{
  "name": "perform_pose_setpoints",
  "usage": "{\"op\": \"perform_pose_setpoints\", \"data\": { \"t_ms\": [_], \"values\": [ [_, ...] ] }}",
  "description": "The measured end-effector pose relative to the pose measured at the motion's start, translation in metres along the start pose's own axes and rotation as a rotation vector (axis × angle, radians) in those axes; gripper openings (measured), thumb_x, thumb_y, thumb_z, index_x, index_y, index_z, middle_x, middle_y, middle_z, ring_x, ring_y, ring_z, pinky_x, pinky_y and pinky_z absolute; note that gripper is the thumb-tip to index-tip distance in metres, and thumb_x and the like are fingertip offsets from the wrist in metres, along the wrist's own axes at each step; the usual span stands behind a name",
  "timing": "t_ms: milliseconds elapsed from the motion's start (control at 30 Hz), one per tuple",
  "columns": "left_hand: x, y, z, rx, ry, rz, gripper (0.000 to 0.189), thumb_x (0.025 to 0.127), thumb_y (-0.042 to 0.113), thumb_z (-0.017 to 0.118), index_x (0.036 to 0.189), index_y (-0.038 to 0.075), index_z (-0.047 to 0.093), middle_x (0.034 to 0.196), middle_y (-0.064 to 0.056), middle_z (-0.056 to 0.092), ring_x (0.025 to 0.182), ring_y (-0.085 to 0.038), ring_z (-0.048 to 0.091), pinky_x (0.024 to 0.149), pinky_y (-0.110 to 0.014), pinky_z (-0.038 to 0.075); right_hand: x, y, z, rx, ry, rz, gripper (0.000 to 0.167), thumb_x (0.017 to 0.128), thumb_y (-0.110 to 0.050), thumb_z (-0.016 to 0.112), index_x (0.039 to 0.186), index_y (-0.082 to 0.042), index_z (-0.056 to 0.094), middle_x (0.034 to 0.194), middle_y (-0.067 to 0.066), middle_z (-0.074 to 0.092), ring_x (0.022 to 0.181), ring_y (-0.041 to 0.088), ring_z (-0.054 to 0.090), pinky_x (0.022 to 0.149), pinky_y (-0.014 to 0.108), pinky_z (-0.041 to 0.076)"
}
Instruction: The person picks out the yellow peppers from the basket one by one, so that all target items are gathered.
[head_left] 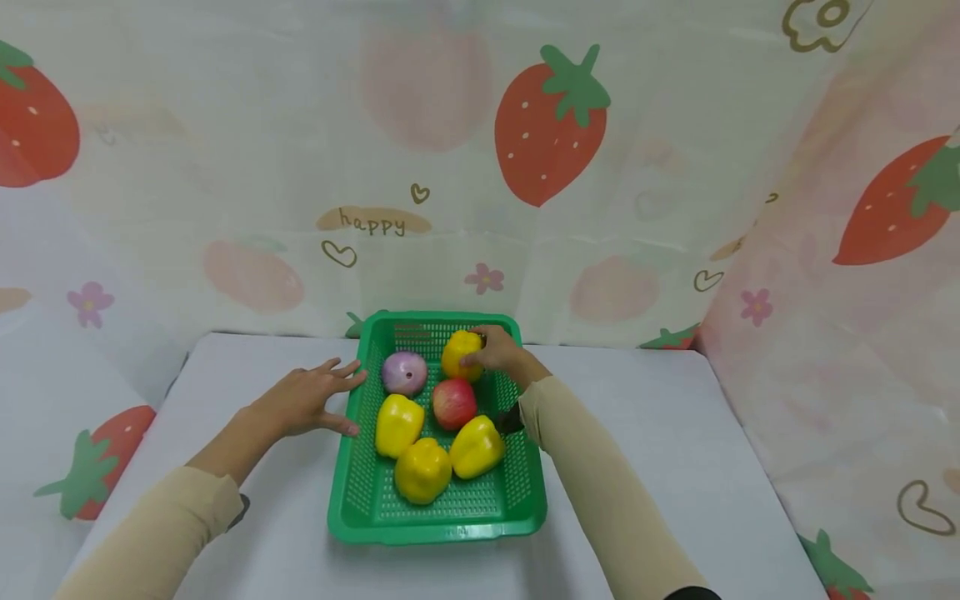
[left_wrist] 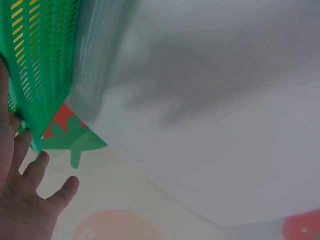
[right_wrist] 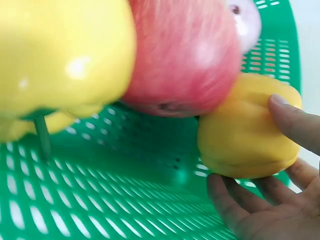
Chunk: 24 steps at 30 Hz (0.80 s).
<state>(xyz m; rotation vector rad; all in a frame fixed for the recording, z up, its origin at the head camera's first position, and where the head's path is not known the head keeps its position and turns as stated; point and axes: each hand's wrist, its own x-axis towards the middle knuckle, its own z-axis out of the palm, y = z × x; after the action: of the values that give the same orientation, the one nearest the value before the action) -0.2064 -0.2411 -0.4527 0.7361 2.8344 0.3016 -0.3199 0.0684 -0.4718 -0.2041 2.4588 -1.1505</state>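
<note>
A green plastic basket [head_left: 437, 534] holds several yellow bell peppers, a red apple [head_left: 453, 403] and a round purple-and-white onion-like vegetable [head_left: 405, 372]. At its back right corner, my right hand [head_left: 497, 350] grips a yellow bell pepper [head_left: 461, 356]. The right wrist view shows the thumb on one side of this pepper [right_wrist: 248, 131] and curled fingers [right_wrist: 232, 200] on the other. My left hand [head_left: 315, 402] is at the basket's left rim, fingers spread and holding nothing. In the left wrist view its fingers are beside the basket wall [left_wrist: 42, 65]; whether they touch cannot be told.
Three other yellow bell peppers lie toward the basket's front: one on the left [head_left: 399, 426], one in the middle [head_left: 422, 471], one on the right [head_left: 477, 447]. The basket stands on a white table [head_left: 645, 467]. A strawberry-printed curtain [head_left: 450, 167] hangs behind and at the sides.
</note>
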Motion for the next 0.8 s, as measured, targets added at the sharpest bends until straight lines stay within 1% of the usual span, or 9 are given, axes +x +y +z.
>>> {"op": "perform_pose_setpoints", "data": {
  "t_ms": [167, 333, 467, 567, 667, 800],
  "values": [
    [0.0, -0.001, 0.001, -0.014, 0.005, 0.004, 0.09, 0.078, 0.053, 0.079, 0.147, 0.005, 0.048, 0.153, -0.019, 0.041, 0.14, -0.05, 0.033, 0.101, -0.073, 0.036, -0.009, -0.013, -0.02, 0.025, -0.021, -0.051, 0.06, 0.093, -0.012, 0.071, 0.146, -0.001, 0.045, 0.13, 0.02, 0.058, 0.112, 0.032, 0.056, 0.104, 0.04, 0.048],
    [-0.002, -0.001, 0.002, -0.019, 0.016, 0.013, 0.09, 0.077, 0.053, 0.079, 0.146, 0.004, 0.048, 0.153, -0.019, 0.04, 0.14, -0.05, 0.033, 0.101, -0.072, 0.037, -0.016, -0.026, -0.044, -0.01, -0.011, -0.139, 0.057, 0.094, -0.017, 0.071, 0.144, -0.004, 0.048, 0.131, 0.017, 0.057, 0.116, 0.032, 0.054, 0.104, 0.042, 0.047],
    [0.0, 0.0, 0.002, -0.02, 0.012, 0.009, 0.09, 0.077, 0.055, 0.078, 0.147, 0.005, 0.048, 0.154, -0.018, 0.04, 0.14, -0.05, 0.033, 0.101, -0.072, 0.036, -0.021, -0.032, -0.065, -0.006, -0.013, -0.212, 0.054, 0.094, -0.019, 0.07, 0.143, -0.01, 0.05, 0.13, 0.013, 0.056, 0.118, 0.031, 0.053, 0.104, 0.043, 0.047],
    [0.001, 0.001, 0.002, -0.02, 0.007, 0.009, 0.09, 0.078, 0.056, 0.077, 0.147, 0.006, 0.047, 0.154, -0.018, 0.04, 0.14, -0.05, 0.033, 0.101, -0.072, 0.036, -0.027, -0.033, -0.082, 0.001, -0.014, -0.257, 0.053, 0.094, -0.02, 0.071, 0.142, -0.011, 0.051, 0.126, 0.012, 0.057, 0.117, 0.031, 0.053, 0.102, 0.044, 0.048],
    [0.0, 0.002, 0.001, -0.017, 0.008, 0.011, 0.09, 0.078, 0.055, 0.077, 0.147, 0.005, 0.048, 0.153, -0.019, 0.041, 0.139, -0.05, 0.034, 0.1, -0.072, 0.037, -0.033, -0.029, -0.096, 0.002, -0.01, -0.256, 0.055, 0.094, -0.021, 0.07, 0.144, -0.009, 0.049, 0.128, 0.012, 0.057, 0.117, 0.032, 0.053, 0.099, 0.045, 0.05],
    [-0.001, 0.002, 0.001, -0.012, 0.014, 0.012, 0.089, 0.078, 0.053, 0.078, 0.146, 0.005, 0.048, 0.153, -0.019, 0.041, 0.139, -0.051, 0.034, 0.1, -0.072, 0.037, -0.04, -0.016, -0.114, 0.008, 0.019, -0.196, 0.058, 0.095, -0.022, 0.069, 0.145, -0.007, 0.045, 0.132, 0.014, 0.055, 0.117, 0.033, 0.053, 0.097, 0.047, 0.051]
  ]
}}
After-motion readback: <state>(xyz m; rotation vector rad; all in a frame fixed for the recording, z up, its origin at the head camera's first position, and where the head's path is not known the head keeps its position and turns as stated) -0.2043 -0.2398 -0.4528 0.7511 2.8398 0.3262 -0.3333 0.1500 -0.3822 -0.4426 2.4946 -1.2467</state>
